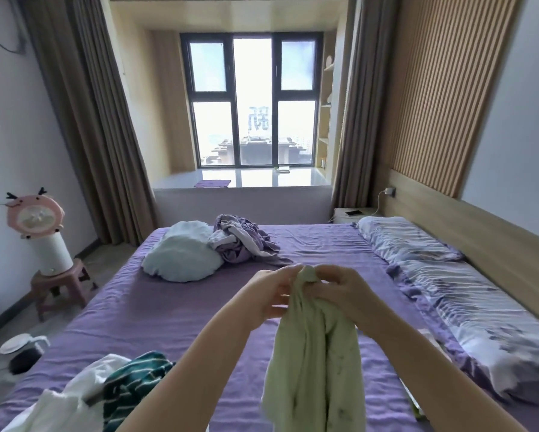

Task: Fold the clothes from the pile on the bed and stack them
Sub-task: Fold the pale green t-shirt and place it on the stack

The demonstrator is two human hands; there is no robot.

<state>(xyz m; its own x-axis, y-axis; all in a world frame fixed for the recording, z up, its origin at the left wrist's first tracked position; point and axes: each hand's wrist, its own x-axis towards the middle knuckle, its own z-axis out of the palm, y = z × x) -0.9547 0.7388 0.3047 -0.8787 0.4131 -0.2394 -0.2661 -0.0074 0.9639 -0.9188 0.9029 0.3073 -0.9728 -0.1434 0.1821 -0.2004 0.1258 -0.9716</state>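
Both forearms reached up from the bed's near edge. Left hand (pixel 269 293) and right hand (pixel 344 294) each pinched the top of a pale green garment (pixel 316 363), held up over the middle of the purple bed (pixel 168 313), cloth hanging down bunched. White garment (pixel 74 397) and green striped garment (pixel 130 388) lay heaped at the near left corner. White cushion (pixel 180 252) and crumpled purple-white clothes (pixel 243 241) sat at the far left. Pillows (pixel 467 294) ran along the right edge by the headboard.
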